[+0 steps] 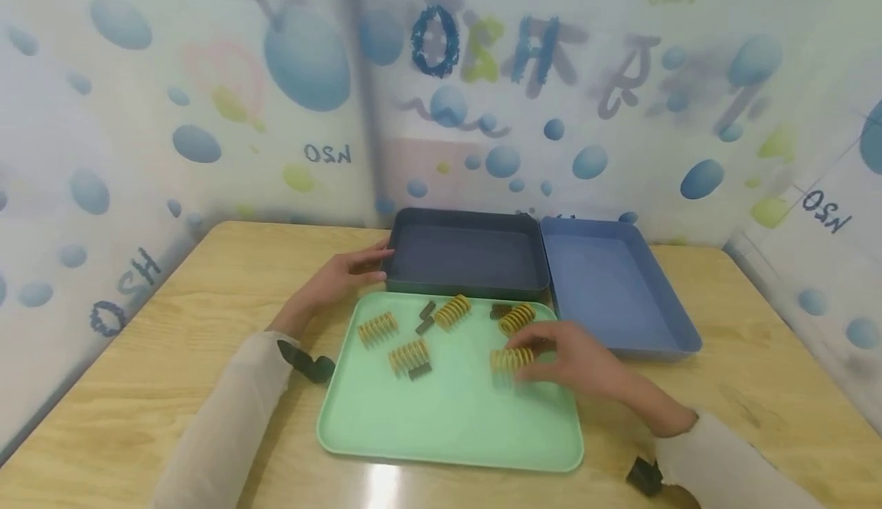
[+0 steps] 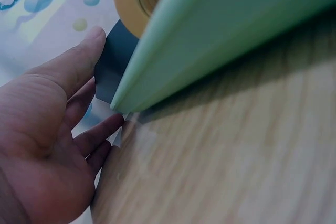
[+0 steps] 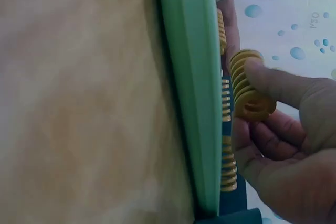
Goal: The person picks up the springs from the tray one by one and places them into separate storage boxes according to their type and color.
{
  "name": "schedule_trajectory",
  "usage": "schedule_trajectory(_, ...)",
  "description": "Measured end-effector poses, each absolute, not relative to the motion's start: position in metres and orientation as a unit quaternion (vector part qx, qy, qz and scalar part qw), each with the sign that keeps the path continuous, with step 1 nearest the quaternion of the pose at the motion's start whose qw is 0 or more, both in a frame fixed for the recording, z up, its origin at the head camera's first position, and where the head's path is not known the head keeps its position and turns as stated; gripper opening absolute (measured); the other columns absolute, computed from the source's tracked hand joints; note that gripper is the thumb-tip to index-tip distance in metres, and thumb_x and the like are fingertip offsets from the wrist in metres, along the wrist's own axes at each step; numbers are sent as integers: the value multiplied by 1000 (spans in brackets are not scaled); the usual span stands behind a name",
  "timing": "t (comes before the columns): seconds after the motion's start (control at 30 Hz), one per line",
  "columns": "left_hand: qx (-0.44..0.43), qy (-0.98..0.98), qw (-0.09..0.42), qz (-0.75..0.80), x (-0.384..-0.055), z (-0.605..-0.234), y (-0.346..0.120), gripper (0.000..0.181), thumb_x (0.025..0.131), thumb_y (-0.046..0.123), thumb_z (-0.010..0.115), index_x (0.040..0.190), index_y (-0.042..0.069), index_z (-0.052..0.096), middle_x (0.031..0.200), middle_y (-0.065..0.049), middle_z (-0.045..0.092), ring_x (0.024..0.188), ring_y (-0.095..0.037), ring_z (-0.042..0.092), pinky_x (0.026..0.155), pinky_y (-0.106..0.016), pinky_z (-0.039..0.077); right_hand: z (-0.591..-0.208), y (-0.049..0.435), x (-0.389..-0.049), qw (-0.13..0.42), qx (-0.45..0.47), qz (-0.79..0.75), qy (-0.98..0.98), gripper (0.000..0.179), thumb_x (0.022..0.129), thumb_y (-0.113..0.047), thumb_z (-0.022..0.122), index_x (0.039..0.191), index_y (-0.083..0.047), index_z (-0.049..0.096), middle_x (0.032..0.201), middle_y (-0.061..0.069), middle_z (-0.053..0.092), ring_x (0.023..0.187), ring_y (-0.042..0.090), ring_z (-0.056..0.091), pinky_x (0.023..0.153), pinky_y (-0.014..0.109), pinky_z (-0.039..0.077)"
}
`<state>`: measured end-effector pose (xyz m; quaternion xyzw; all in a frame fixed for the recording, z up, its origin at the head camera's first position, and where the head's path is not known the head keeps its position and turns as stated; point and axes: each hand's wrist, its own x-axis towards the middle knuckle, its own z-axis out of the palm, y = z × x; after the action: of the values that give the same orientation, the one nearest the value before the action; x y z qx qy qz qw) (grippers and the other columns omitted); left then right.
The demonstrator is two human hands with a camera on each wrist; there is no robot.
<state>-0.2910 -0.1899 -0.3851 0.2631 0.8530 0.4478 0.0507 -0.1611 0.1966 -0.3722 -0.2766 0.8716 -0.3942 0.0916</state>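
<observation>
My right hand (image 1: 575, 360) pinches a yellow coil spring (image 1: 506, 360) between thumb and fingers, over the right part of the green tray (image 1: 455, 432). In the right wrist view the held spring (image 3: 242, 80) shows its end coil, apart from the tray. Several other yellow springs (image 1: 377, 329) and several small dark springs (image 1: 420, 371) lie spread on the tray. With fingers extended, my left hand (image 1: 338, 275) touches the left side of the dark blue bin (image 1: 468, 292). The left wrist view shows the thumb against that bin (image 2: 111, 64); some fingertips are hidden.
A lighter blue bin (image 1: 609, 287) stands right of the dark one, close against it. Both bins sit behind the green tray on a wooden table (image 1: 744, 340). A patterned wall (image 1: 276, 164) rises behind and on both sides.
</observation>
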Motion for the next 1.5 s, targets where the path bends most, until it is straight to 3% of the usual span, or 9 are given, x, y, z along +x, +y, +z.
schedule_trajectory(0.27,265,857,47,440,-303,-399,-190,51,92,33,65,139,18,52,151,9,33,140,-17,26,113,-45,20,-358,197,-171,71,-288,-406,865,37,79,-32,78,111,-16,68,109,-5,66,95,12,61,87,33,52)
schedule_trajectory(0.63,250,857,56,448,-284,-380,-189,48,94,18,63,139,6,50,152,-6,32,140,-28,26,113,-49,17,-333,180,-199,53,-287,-406,866,39,78,-31,80,111,-14,69,105,-4,67,92,13,62,82,36,52)
schedule_trajectory(0.8,247,854,60,454,-277,-372,-187,48,94,17,63,138,6,51,152,-7,32,139,-27,27,113,-48,18,-325,170,-211,57,-289,-412,862,38,79,-27,79,112,-12,69,105,1,68,95,14,65,82,36,52)
schedule_trajectory(1.03,249,855,57,452,-275,-371,-186,47,93,16,64,138,4,51,151,-8,34,139,-29,28,113,-49,18,-322,157,-226,61,-273,-387,879,36,80,-36,77,112,-22,68,104,-8,68,94,9,64,83,36,51)
schedule_trajectory(1.2,249,855,58,451,-277,-372,-185,47,94,16,63,138,5,51,151,-8,34,139,-28,27,113,-48,18,-325,148,-240,67,-272,-396,875,37,81,-37,77,113,-21,68,106,-8,67,96,9,63,83,36,52)
schedule_trajectory(1.5,254,856,51,448,-299,-398,-193,49,93,27,65,139,16,52,152,5,32,139,-22,28,113,-47,18,-327,133,-266,66,-248,-392,883,39,80,-35,78,114,-20,68,107,-7,67,95,9,62,83,35,52)
